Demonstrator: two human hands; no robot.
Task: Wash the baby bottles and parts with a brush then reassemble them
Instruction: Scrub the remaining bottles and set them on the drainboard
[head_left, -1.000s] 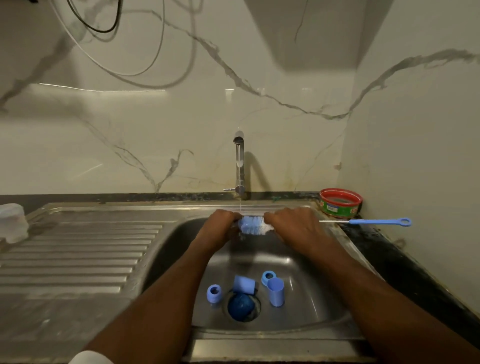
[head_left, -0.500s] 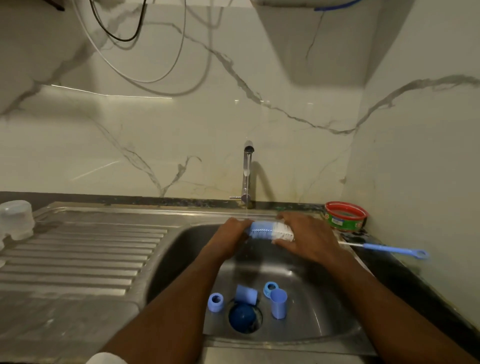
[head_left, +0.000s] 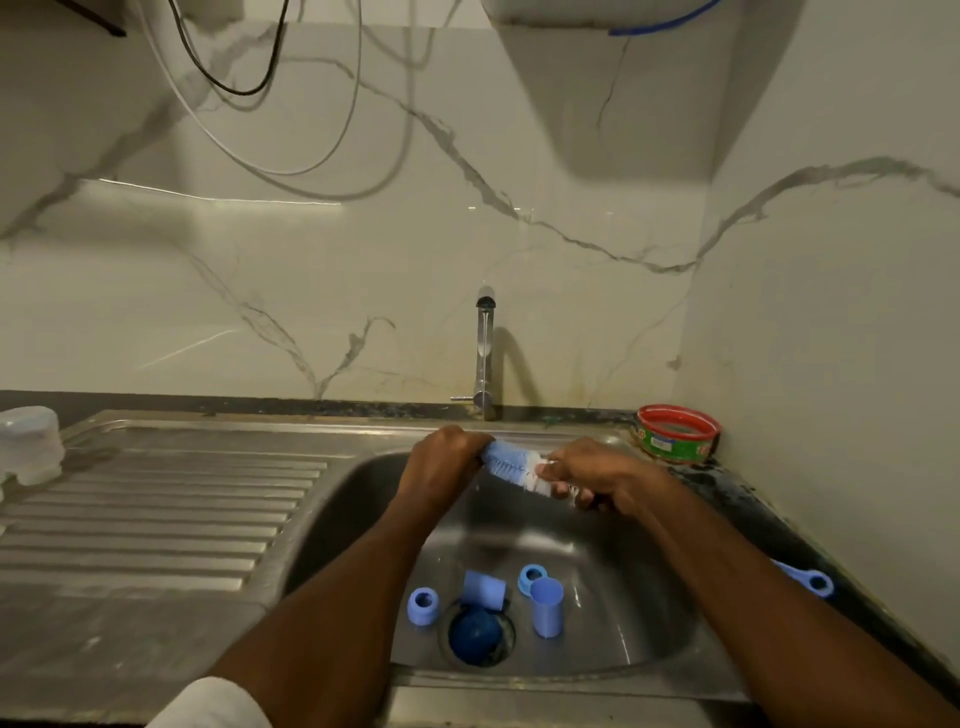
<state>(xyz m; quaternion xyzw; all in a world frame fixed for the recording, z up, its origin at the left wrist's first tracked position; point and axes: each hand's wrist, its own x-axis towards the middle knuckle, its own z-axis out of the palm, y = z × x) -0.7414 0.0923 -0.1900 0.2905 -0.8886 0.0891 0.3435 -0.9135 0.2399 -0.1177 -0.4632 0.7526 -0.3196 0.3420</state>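
At frame centre, under the tap (head_left: 484, 353), the left hand (head_left: 441, 462) grips the blue tip of the bottle brush (head_left: 511, 467) while the right hand (head_left: 592, 475) closes its fingers around the white bristles. Blue caps and rings (head_left: 483, 590) lie unassembled around the sink (head_left: 623, 613) drain at lower centre, so washing looks far from finished and reassembly has not begun.

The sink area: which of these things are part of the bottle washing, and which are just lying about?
In use:
- brush, held by left hand and right hand
- blue bottle parts in the sink
- tap
- clear cap on the drainboard, probably

Lying about:
- red-rimmed tub
- cables on the wall
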